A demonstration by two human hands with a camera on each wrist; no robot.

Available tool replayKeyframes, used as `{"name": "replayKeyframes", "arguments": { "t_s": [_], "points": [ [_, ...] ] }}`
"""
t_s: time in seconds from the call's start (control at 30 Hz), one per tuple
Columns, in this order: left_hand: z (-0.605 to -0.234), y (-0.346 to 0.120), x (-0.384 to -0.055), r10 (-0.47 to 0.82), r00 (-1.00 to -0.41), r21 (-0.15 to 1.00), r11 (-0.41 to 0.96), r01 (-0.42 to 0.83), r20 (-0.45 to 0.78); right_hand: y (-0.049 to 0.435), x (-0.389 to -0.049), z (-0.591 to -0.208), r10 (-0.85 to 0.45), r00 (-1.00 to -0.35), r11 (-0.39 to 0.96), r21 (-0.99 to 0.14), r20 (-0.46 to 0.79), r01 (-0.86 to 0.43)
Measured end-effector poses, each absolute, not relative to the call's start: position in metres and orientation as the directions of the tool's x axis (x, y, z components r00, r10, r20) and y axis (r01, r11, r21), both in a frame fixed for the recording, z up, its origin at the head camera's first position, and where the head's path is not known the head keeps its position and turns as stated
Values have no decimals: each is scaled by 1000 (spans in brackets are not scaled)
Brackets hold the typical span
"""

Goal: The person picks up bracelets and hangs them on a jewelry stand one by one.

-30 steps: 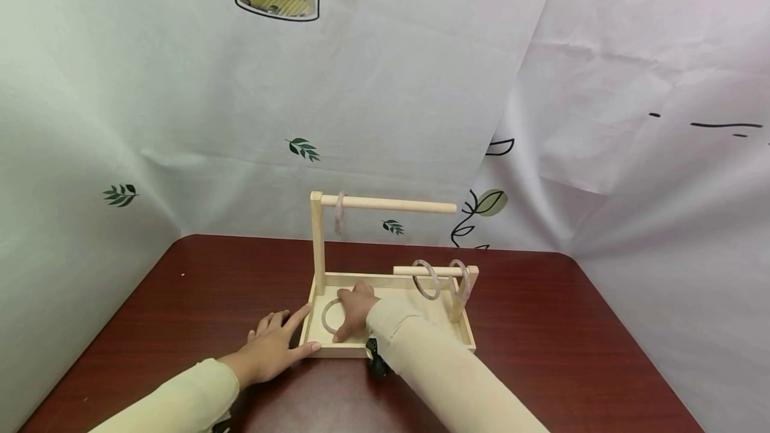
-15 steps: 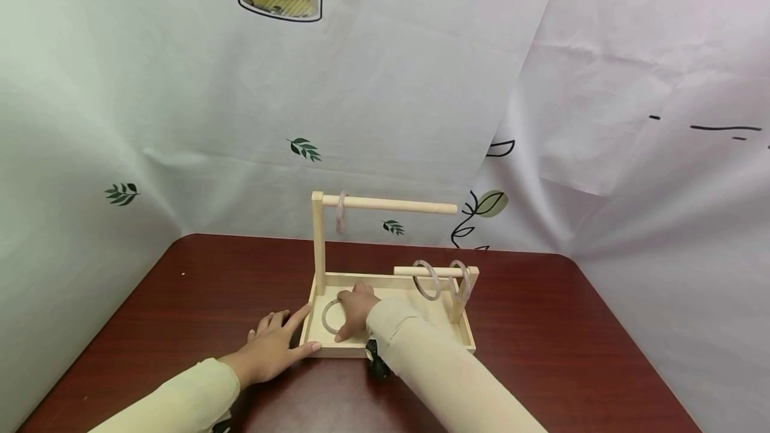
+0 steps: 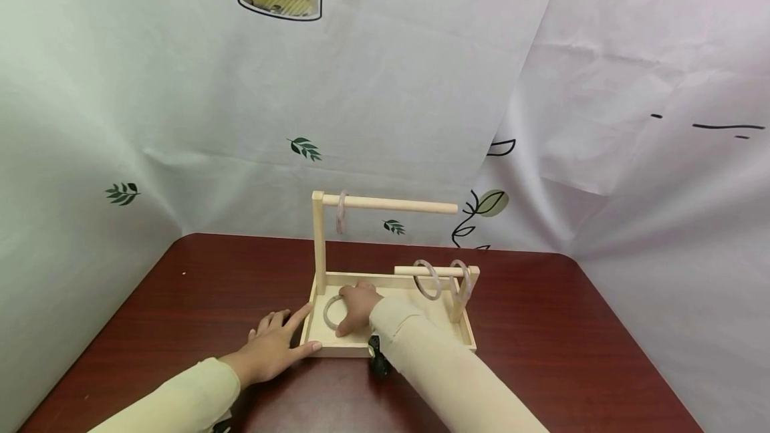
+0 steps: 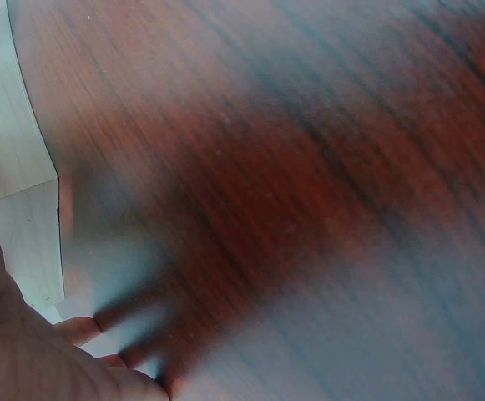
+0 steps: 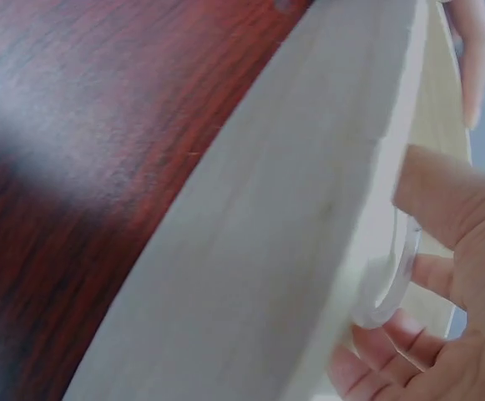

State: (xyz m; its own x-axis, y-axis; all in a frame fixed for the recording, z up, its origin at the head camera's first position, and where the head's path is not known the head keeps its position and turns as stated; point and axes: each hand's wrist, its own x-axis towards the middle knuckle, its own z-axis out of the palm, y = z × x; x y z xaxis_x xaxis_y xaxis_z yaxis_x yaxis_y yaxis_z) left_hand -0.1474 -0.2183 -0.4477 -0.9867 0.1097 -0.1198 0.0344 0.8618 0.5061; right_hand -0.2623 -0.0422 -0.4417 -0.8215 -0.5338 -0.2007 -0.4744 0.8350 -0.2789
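Note:
A pale, translucent bangle [image 3: 330, 313] is in the left part of a light wooden tray stand [image 3: 385, 351]. My right hand [image 3: 359, 307] reaches into the tray and holds this bangle by its right side, between thumb and fingers; the right wrist view shows the bangle [image 5: 386, 311] by the fingertips. Part of it is hidden behind the hand. My left hand [image 3: 269, 347] rests at the tray's left end, fingers spread, the index finger along the left wall and the thumb at the front corner. In the left wrist view, the left hand [image 4: 46, 355] shows only partly.
Above the tray, a tall post carries a long upper bar [image 3: 397, 205] with one bangle [image 3: 341, 212] hanging near its left end. A lower bar [image 3: 404, 271] on the right carries two bangles [image 3: 435, 286]. Beneath is a dark red table [image 3: 541, 346], with a white cloth [image 3: 385, 85] behind.
My right hand and the bangle it holds have shifted very slightly, the bangle's near edge now a little farther back. The left hand and the stand have stayed in place.

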Motion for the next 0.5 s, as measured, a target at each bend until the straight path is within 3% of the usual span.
{"name": "replayKeyframes", "arguments": {
  "t_s": [0.5],
  "points": [
    [-445,-218,-147,110,-984,510,860,22,-142,-36,-255,-417,-580,-795,775,-424,-179,-469]
  ]
}}
